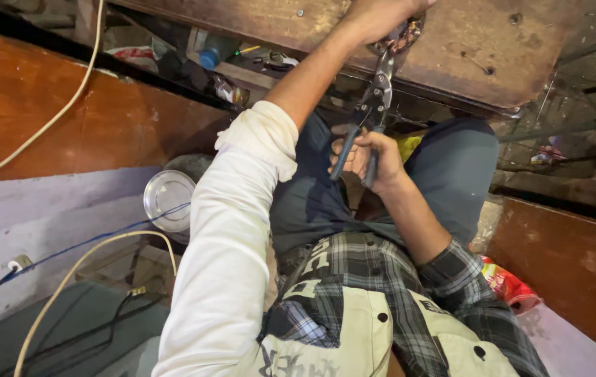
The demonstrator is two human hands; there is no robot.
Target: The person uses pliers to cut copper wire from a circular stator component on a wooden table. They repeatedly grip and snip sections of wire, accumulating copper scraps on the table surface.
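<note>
The right hand (371, 159) has its fingers clamped round the dark, blue-sleeved handles of a pair of steel pliers (374, 105), whose nose points toward twelve o'clock at the edge of the worn brown wooden counter (472, 42). The left hand (381, 15) grips a small coppery metal part (406, 35) at the plier nose, fingers closed on it. The pliers look stiff and fairly heavy; the sleeved handles are the sure place to hold. The part seems small, hard and easily dropped. At nine o'clock sits a round clear plastic lid (168, 199) beside a cream cable (88, 255).
</note>
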